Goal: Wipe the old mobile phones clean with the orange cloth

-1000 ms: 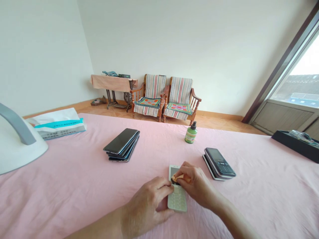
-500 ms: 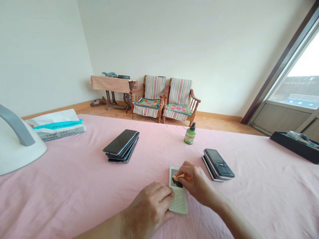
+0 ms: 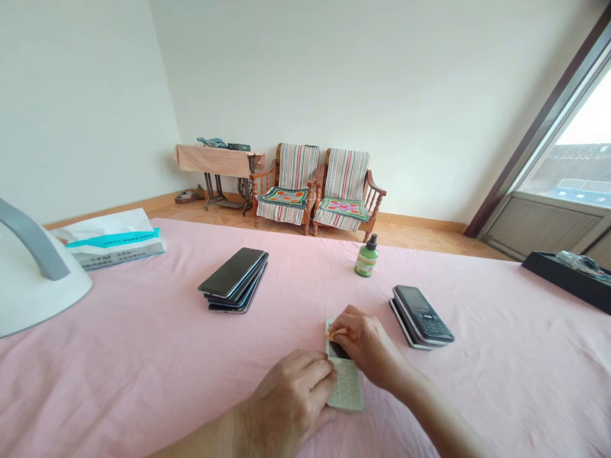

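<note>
A white keypad phone [image 3: 345, 385] lies face up on the pink cloth, its dark screen partly covered. My left hand [image 3: 298, 394] grips the phone's left edge, fingers pressed together beside the keys. Pinched in my right hand [image 3: 365, 343] is a small peach-coloured wipe [image 3: 335, 334], pressed on the upper part of the screen. To the right of that hand sits a stack of phones with a dark keypad phone [image 3: 422, 315] on top. Left of centre is another stack, topped by a black smartphone [image 3: 233, 272].
A green spray bottle [image 3: 366, 257] stands beyond my hands. At the left are a tissue pack [image 3: 117, 238] and a white object with a grey handle [image 3: 41, 254]. A black tray [image 3: 563, 277] lies at the far right. Two chairs [image 3: 296, 191] stand past the bed-like surface.
My right hand has moved the wipe slightly up and left across the screen. My left hand keeps its grip on the phone. The view has shifted a little.
</note>
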`<state>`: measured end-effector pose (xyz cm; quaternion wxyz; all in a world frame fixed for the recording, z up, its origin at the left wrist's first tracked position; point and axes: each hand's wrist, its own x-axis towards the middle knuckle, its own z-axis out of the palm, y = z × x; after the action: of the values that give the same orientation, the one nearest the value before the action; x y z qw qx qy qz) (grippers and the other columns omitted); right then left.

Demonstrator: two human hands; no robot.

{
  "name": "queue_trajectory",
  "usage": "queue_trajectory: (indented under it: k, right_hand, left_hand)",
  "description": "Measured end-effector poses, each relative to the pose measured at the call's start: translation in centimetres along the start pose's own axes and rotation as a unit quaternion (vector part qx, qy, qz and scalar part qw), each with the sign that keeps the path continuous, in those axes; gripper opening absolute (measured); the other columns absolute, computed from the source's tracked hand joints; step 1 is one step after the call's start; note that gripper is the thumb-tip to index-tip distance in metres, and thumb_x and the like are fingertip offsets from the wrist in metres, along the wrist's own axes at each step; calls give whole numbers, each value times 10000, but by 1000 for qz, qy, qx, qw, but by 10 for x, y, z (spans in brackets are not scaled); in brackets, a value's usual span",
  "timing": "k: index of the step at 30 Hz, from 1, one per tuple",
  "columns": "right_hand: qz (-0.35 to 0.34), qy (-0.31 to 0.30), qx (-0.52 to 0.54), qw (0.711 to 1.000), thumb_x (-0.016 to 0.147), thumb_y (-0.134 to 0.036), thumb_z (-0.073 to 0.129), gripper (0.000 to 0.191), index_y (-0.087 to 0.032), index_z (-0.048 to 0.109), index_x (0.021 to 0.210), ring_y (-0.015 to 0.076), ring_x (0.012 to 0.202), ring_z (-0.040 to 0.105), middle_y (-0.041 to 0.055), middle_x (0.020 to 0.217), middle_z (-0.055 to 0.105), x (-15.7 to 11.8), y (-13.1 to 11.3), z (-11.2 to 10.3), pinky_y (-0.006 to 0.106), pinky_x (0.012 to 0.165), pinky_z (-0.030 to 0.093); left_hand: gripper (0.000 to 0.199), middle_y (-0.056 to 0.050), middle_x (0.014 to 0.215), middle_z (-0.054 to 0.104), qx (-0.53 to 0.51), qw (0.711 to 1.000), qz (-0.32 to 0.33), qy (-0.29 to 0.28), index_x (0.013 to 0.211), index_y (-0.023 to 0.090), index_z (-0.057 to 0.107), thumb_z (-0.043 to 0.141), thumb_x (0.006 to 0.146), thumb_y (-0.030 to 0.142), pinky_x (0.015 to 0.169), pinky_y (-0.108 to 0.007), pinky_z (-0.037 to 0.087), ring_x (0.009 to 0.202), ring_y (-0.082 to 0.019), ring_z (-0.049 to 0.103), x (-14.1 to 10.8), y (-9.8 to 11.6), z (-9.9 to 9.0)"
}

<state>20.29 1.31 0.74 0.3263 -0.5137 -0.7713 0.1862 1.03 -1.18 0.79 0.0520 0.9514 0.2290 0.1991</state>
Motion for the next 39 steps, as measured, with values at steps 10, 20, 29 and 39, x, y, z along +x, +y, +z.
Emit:
queue_trajectory:
  k: [10,20,29,39]
  right_hand:
    - [-5,-32,2,999,769,-13,551,226,-190,680,713,104,666,580,-8,731,597,1,-1,-2,193,611,401]
    - [-19,-1,-3,1000,773,4,552,235,-187,686,745,112,701,578,2,765,582,1,0,14,203,629,407]
    - [16,60,-45,997,828,-46,525,220,-170,697,768,137,697,564,27,759,570,9,6,18,232,631,406]
    - [35,82,-70,994,814,-43,501,227,-168,676,740,142,663,554,24,734,566,3,15,13,242,606,386]
  left_hand:
    - [214,-71,990,657,-7,1000,12,7,1055,137,604,624,875,252,872,-383,502,974,-240,601,2,-2,2]
    - [216,-68,996,652,-4,1000,-11,-11,1021,125,614,677,831,207,930,-366,487,1001,-242,592,1,0,4]
    - [265,-65,1016,653,-27,999,-6,-16,1079,137,596,672,833,196,944,-353,496,1029,-228,592,2,0,1]
    - [317,-57,1044,636,-69,997,-21,-29,1106,158,582,696,810,164,951,-358,487,1023,-223,582,2,-2,-2]
